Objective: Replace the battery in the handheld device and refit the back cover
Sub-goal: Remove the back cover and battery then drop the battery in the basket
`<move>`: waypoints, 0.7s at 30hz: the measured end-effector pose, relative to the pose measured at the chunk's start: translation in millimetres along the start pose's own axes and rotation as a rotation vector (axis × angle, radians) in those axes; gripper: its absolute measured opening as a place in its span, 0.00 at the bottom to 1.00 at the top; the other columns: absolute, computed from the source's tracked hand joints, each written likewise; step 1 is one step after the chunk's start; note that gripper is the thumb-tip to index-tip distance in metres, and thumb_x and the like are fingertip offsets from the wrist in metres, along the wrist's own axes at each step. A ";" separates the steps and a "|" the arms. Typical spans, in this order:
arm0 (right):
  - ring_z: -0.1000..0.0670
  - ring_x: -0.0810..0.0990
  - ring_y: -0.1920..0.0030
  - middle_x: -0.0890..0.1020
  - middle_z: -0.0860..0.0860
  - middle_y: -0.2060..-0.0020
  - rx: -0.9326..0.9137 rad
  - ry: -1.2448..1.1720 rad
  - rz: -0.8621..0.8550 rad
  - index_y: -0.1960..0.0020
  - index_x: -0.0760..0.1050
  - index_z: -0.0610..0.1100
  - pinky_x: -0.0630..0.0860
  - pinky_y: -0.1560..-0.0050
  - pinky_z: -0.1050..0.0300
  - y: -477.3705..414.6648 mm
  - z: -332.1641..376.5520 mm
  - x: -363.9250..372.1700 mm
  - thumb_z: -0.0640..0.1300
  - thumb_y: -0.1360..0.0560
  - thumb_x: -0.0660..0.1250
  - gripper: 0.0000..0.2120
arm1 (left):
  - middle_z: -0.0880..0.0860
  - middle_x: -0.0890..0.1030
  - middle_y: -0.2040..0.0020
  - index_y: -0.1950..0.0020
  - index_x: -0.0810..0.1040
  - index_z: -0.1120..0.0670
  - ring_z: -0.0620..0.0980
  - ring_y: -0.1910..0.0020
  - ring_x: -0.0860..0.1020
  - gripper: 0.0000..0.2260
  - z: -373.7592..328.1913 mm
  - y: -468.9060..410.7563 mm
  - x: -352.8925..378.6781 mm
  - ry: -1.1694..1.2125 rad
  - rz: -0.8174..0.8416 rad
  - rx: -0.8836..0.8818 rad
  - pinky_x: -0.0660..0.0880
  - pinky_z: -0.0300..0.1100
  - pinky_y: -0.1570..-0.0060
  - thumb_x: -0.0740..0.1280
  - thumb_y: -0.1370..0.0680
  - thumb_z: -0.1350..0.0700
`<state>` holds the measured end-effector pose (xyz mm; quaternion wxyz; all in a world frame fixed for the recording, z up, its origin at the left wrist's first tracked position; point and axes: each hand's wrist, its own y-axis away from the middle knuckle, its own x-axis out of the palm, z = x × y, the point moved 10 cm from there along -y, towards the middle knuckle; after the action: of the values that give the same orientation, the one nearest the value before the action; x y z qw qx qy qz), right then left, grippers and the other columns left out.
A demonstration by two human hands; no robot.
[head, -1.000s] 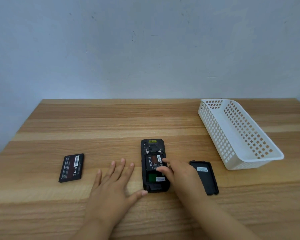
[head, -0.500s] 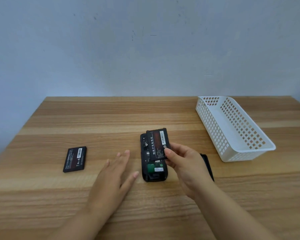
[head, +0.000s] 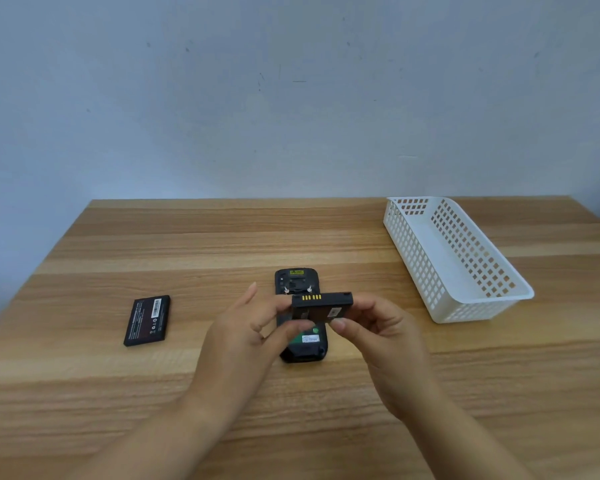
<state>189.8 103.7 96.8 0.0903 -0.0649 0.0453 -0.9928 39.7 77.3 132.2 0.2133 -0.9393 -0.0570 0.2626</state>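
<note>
A spare battery [head: 147,320] lies at the worktop's [head: 84,393] left, then my left hand [head: 236,336] and right hand [head: 383,336] pinch another battery [head: 323,306] above the open device [head: 300,341], seemingly clear of it, basket [head: 465,299] rightmost.

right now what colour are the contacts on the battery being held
Gold, a row along the top edge of the held battery; the head view shows them.

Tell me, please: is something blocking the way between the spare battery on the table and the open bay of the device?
Yes. The left hand and the removed battery, held in both hands above the device, stand between the spare battery and the bay.
</note>
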 end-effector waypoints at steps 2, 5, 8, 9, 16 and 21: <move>0.58 0.83 0.60 0.86 0.53 0.64 0.001 -0.005 -0.001 0.56 0.80 0.42 0.78 0.58 0.66 1.5 1.5 -1.3 0.28 0.32 0.68 0.11 | 0.27 0.78 0.56 0.51 0.77 0.42 0.26 0.69 0.71 0.11 -4.6 0.4 0.8 -0.008 -0.004 0.033 0.55 0.31 0.34 0.64 0.32 0.44; 0.60 0.82 0.62 0.86 0.54 0.65 0.002 -0.001 -0.002 0.56 0.80 0.41 0.77 0.59 0.67 3.1 2.8 -2.9 0.28 0.32 0.68 0.11 | 0.25 0.77 0.57 0.50 0.76 0.41 0.26 0.70 0.71 0.11 -7.0 1.2 1.5 -0.024 -0.009 0.044 0.52 0.27 0.35 0.63 0.32 0.45; 0.60 0.83 0.61 0.86 0.54 0.65 0.011 0.022 -0.013 0.55 0.80 0.41 0.77 0.59 0.68 4.4 3.2 -5.3 0.27 0.32 0.68 0.12 | 0.30 0.79 0.56 0.51 0.77 0.42 0.26 0.70 0.71 0.10 -8.2 2.0 2.9 -0.035 -0.003 0.049 0.54 0.29 0.34 0.64 0.32 0.44; 0.60 0.83 0.61 0.86 0.54 0.64 0.016 0.025 -0.012 0.55 0.80 0.41 0.77 0.59 0.68 4.5 3.6 -6.2 0.27 0.32 0.68 0.12 | 0.32 0.79 0.57 0.52 0.77 0.42 0.26 0.70 0.71 0.10 -8.3 2.2 3.9 -0.036 0.002 0.044 0.53 0.29 0.34 0.65 0.32 0.44; 0.57 0.83 0.65 0.86 0.53 0.67 0.051 -0.096 -0.133 0.62 0.83 0.46 0.79 0.62 0.67 -27.7 44.9 -55.0 0.38 0.38 0.68 0.08 | 0.31 0.67 0.42 0.42 0.67 0.36 0.35 0.37 0.64 0.24 13.5 2.0 -4.0 -0.096 -0.035 -0.132 0.51 0.30 0.36 0.64 0.37 0.41; 0.47 0.83 0.57 0.84 0.42 0.55 0.223 0.017 -0.498 0.47 0.77 0.36 0.82 0.51 0.55 -74.1 54.8 -169.8 0.35 0.26 0.66 0.08 | 0.42 0.54 0.32 0.30 0.53 0.47 0.48 0.30 0.57 0.38 64.9 9.6 4.8 -0.356 0.073 -0.161 0.46 0.40 0.32 0.62 0.36 0.36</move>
<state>350.1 203.4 137.9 -0.1502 -0.0552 -0.0808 -0.9838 10.2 93.8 75.8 0.1145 -0.8934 -0.0804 0.4268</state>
